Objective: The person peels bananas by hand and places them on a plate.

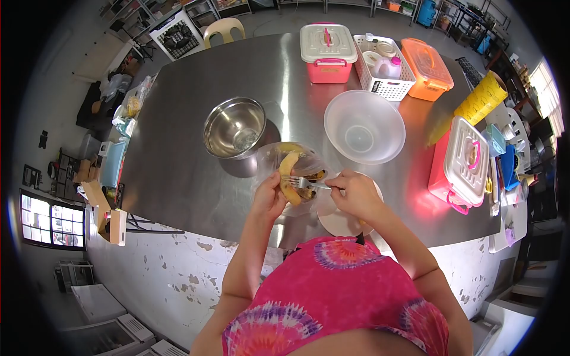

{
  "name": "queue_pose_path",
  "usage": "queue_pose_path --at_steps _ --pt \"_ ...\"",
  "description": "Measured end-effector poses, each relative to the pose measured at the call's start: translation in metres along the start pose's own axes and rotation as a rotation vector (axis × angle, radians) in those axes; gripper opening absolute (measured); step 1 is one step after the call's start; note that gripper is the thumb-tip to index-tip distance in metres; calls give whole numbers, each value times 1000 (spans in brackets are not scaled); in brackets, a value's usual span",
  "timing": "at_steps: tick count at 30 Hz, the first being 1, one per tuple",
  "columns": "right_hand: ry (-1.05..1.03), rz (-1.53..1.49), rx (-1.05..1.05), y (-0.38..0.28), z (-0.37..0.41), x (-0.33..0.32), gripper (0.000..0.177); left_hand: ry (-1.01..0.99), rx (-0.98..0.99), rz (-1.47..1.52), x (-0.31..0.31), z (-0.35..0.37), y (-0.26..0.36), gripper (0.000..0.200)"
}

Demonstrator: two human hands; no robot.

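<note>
Holding: the left hand has its fingers closed round the lower end of a curved yellow banana, which stands nearly upright.
Where it is: the banana is clear of the desk, over a small clear round bowl just in front of the person. Yellow and dark bits lie in that bowl, too small to tell apart.
Right hand: the right hand has its fingers pinched shut on the handle of a silver metal fork. The tines point left and meet the banana's side.
Under the right hand: a pale round flat plate sits at the near edge of the grey steel desk.
Nearby: a shiny round steel bowl is just beyond the clear bowl to the left. A large translucent plastic bowl is beyond it to the right.
Far edge: a pink box with a white lid, a white slotted basket and an orange lidded box stand in a row.
Handling: the banana is likely light and soft, easy to bruise or snap, and slippery where the flesh is bare.
Where to hold: low on the fruit with a loose wrap looks safest. The fork needs only gentle pressure.
</note>
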State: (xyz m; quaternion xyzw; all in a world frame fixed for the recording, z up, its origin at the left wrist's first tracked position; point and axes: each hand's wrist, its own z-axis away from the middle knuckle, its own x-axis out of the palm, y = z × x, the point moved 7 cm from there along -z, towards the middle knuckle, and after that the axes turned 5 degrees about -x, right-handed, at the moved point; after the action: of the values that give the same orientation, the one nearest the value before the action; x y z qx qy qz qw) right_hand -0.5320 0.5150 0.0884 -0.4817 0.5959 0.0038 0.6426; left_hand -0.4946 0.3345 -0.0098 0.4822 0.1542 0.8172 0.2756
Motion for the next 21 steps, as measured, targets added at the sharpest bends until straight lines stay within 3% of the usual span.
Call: queue_pose_path --at_steps 7,21 --pt "44 36 2 -10 7 1 23 135 123 30 -1 2 0 33" --pt "235 95 -80 -19 14 -19 20 103 137 64 -3 0 1 34"
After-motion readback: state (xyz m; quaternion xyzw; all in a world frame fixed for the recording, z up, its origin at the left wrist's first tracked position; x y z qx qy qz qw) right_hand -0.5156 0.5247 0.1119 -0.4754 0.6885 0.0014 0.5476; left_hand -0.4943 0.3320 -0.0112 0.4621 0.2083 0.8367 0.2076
